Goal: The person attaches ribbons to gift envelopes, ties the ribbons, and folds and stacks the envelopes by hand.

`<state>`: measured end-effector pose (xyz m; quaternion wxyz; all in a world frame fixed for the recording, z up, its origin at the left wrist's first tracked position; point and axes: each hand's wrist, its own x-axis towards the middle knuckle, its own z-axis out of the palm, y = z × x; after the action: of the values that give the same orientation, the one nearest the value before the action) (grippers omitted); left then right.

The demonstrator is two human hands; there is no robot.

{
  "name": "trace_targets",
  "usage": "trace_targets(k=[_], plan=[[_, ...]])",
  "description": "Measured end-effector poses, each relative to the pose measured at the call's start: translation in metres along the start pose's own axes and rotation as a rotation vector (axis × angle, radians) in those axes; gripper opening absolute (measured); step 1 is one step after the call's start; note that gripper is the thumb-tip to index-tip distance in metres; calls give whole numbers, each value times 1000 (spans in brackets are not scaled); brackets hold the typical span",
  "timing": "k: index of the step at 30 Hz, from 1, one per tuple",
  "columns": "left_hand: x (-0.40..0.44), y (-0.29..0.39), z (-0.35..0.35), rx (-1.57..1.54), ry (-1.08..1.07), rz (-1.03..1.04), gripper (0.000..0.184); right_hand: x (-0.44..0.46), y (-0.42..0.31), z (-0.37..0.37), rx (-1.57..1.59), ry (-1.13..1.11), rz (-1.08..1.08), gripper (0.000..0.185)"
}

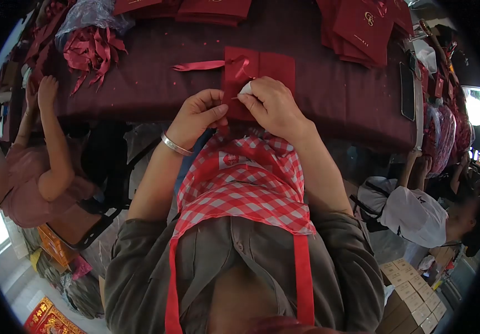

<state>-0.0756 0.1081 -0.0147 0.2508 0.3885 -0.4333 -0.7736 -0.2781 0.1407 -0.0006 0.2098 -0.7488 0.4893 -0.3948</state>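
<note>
A red folded card [279, 67] lies on the dark red tablecloth in front of me, its fold line running down the middle. A red ribbon [198, 65] crosses the card's left panel and trails off to the left. At the card's left edge, my left hand [201, 114] is closed, thumb against fingers, pinching that edge. My right hand [276, 108] is wrapped round a small white object [246, 89] with a thin pale tip pointing left, over the card. Most of this object is hidden by the fingers, so its kind is unclear.
Cut red ribbons [92, 53] spill from a plastic bag at the left. Red printed cards [362, 33] are stacked at right, more [212, 11] at the far edge. A phone-like black slab [407, 92] lies at the right end. Co-workers sit at left [39, 172] and right [415, 217].
</note>
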Motion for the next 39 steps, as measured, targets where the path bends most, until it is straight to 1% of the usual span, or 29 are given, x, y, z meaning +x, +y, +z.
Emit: trace_targets(k=[4, 8, 10, 11, 13, 17, 19, 20, 22, 26, 29, 31, 33, 39], plan=[[-2, 1, 2, 24, 21, 4, 19, 1, 0, 1, 5, 1, 39, 10], [-2, 2, 3, 3, 8, 20, 19, 3, -2, 4, 1, 14, 33, 10], [-3, 2, 3, -1, 16, 21, 18, 2, -4, 8, -113, 73, 17, 10], [-2, 3, 3, -1, 20, 10, 18, 1, -5, 10, -112, 71, 16, 10], [-1, 2, 3, -4, 26, 1, 18, -1, -5, 13, -240, 200, -38, 10], [1, 2, 5, -9, 4, 29, 18, -5, -3, 17, -232, 249, -97, 11], [3, 5, 8, -2, 7, 36, 18, -6, 3, 18, -145, 302, -84, 9], [4, 6, 10, -2, 11, 45, 17, -7, 3, 16, -146, 300, -87, 9], [4, 7, 9, -3, 21, 56, 16, -4, -1, 12, -111, 297, 15, 8], [3, 9, 8, 45, -23, 67, 15, -4, 3, 14, -83, 297, 5, 6], [2, 10, 6, 44, -47, 70, 15, -5, 3, 14, -40, 319, -57, 6], [2, 10, 4, 38, -55, 62, 15, -7, 2, 12, 23, 287, -53, 5], [2, 10, 3, 38, -50, 30, 15, -7, 3, 13, 25, 278, -62, 5], [3, 8, 3, 4, -41, 54, 18, -6, 0, 13, -40, 230, -76, 5]])
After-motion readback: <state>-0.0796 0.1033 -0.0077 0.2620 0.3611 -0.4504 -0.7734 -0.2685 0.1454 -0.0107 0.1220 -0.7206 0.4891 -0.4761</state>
